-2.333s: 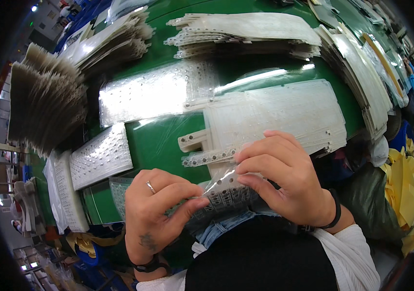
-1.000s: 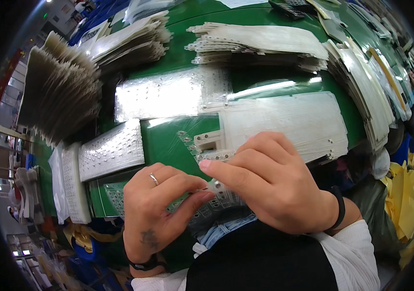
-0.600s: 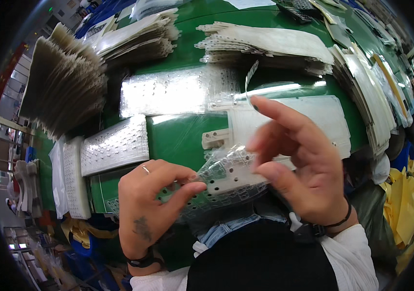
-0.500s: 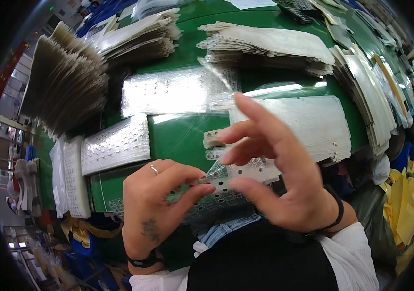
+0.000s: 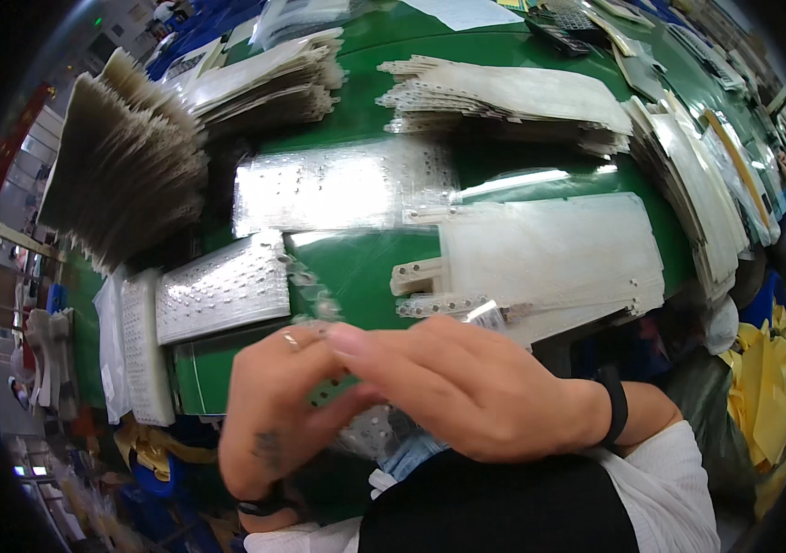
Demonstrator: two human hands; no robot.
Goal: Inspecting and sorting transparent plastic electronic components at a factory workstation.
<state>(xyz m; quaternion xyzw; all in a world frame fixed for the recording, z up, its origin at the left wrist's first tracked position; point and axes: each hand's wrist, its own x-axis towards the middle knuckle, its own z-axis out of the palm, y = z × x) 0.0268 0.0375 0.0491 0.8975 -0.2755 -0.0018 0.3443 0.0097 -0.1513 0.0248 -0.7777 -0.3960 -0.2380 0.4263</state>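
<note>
My left hand (image 5: 273, 396) is closed, its thumb and fingers curled round a clear plastic sheet (image 5: 373, 435) with round holes. Part of this sheet shows below the hands, and a clear holed strip (image 5: 315, 293) sticks up beyond the left fingers. My right hand (image 5: 476, 387) reaches across from the right, fingers pressed together, its fingertips meeting the left fingers. Whatever sits under the right fingertips is hidden. Just beyond the right hand lies a whitish stack of flat sheets (image 5: 550, 244) with holed tabs at its left end.
The green table (image 5: 365, 249) carries a shiny stack of holed clear sheets (image 5: 319, 189) and a smaller one (image 5: 222, 290) at left. Tall whitish stacks (image 5: 126, 166) (image 5: 513, 97) (image 5: 692, 184) ring the far side. Yellow sheets (image 5: 766, 392) fill a bag at the right.
My right hand has moved left and down from an open, raised pose to meet the left fingers. The clear sheet has shifted, and a strip of it now rises beyond the left hand.
</note>
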